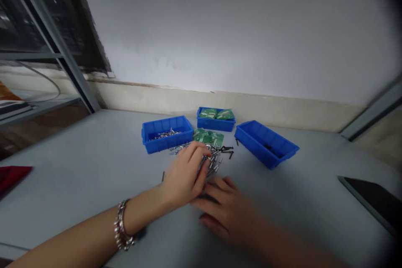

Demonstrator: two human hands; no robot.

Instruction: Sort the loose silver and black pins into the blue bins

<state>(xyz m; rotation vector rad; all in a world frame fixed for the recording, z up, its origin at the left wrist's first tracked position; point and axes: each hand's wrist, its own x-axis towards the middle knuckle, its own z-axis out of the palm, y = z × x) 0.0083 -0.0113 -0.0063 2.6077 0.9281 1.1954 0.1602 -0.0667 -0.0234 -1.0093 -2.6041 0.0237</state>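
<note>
A loose pile of silvery and black screws lies on the grey table. My left hand, with a bracelet at its wrist, reaches over the pile's near side. Its fingers curl towards the thumb, and what they grip is hidden. Close beside it, nearer to me, is my right hand, its fingers bent towards the left hand and smeared by motion; whether it holds anything is unclear. Behind the pile are green bags. A blue bin on the left contains silvery screws; the right blue bin contains a few dark ones.
Another blue bin stands at the back, filled with green bags. A dark flat object lies at the right, and something red at the left edge. A wall and metal frame posts bound the table.
</note>
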